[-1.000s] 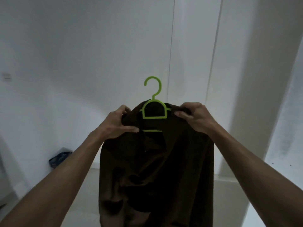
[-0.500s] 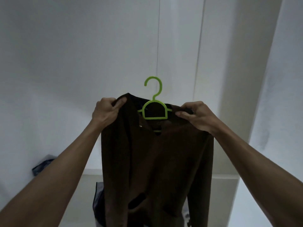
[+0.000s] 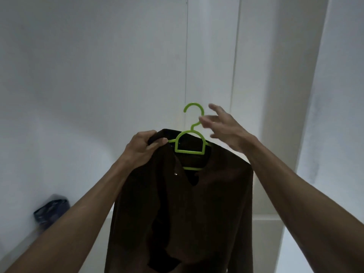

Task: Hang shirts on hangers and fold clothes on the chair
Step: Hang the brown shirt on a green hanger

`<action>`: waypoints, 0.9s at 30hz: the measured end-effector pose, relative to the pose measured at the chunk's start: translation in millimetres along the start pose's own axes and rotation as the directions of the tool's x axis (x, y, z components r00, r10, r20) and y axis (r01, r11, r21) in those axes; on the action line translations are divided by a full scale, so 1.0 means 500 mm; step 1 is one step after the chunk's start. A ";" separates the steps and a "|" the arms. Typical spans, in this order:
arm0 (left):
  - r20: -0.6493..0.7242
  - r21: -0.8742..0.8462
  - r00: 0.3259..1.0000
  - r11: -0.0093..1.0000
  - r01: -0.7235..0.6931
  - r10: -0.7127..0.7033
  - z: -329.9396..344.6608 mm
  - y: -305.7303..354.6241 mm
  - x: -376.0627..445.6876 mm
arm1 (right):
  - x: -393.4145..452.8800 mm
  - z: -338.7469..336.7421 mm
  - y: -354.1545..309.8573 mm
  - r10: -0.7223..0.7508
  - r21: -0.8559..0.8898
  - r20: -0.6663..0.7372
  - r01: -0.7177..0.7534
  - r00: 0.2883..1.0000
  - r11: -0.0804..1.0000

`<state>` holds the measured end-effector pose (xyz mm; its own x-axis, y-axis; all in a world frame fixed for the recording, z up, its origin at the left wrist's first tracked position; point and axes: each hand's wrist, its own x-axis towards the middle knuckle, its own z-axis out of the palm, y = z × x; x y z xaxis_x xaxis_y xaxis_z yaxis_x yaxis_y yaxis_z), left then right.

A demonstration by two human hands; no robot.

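A dark brown shirt [image 3: 197, 209] hangs in front of me on a lime green hanger [image 3: 190, 143], whose hook rises above the collar. My left hand [image 3: 142, 149] grips the shirt's left shoulder, where the hanger's arm is covered by cloth. My right hand [image 3: 226, 129] hovers beside the hook with fingers spread, holding nothing; it looks blurred. The shirt's lower part runs off the bottom of the frame.
White walls and a white pillar [image 3: 275, 95] stand close ahead. A crumpled dark blue garment [image 3: 51, 211] lies low at the left, against the wall. A pale floor or ledge [image 3: 266, 233] shows behind the shirt.
My right hand has let go of the shirt's right shoulder and risen toward the hanger hook, fingers open. The left hand keeps its grip on the left shoulder.
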<state>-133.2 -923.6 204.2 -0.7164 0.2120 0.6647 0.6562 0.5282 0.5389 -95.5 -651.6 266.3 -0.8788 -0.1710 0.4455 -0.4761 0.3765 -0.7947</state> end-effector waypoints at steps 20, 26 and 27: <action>0.259 0.231 0.914 0.939 0.254 -0.311 -0.077 -0.046 -0.083 | 0.064 0.075 -0.094 -0.174 -0.033 -0.365 0.174 0.915 0.984; -0.048 -0.291 0.900 0.868 0.402 -0.433 -0.053 -0.047 -0.092 | 0.063 0.031 -0.096 -0.252 -0.158 -0.353 0.208 0.901 0.965; -0.083 -0.320 0.907 0.873 0.368 -0.413 -0.065 -0.039 -0.085 | 0.060 0.027 -0.090 -0.248 -0.169 -0.335 0.202 0.909 0.965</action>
<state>-108.0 -969.4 182.4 -0.9011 -0.0940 0.4232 0.3848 0.2761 0.8807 -100.7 -686.2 309.9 -0.6696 0.0564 0.7406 -0.6312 0.4823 -0.6075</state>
